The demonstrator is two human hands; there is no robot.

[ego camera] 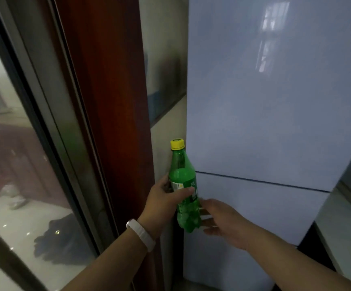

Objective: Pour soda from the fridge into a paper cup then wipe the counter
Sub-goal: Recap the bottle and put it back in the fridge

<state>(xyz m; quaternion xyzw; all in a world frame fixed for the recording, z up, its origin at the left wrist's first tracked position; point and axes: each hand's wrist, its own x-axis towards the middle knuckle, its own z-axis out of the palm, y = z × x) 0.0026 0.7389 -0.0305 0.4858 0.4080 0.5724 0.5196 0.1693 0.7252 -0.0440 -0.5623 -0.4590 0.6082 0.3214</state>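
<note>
Soda bottle (184, 190) gripped upright in left hand (162, 203); right hand (223, 219) open by closed fridge (265, 122). Next: find the cup.

Glass pane (12, 143) at left — red-brown wooden post (107, 101) beside it.

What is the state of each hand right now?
Left hand: grips the green soda bottle.
Right hand: open, holds nothing, beside the bottle's base.

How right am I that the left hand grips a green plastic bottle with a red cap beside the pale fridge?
Not quite: the head view shows a yellow cap on the green plastic bottle in the left hand. Rest holds.
</note>
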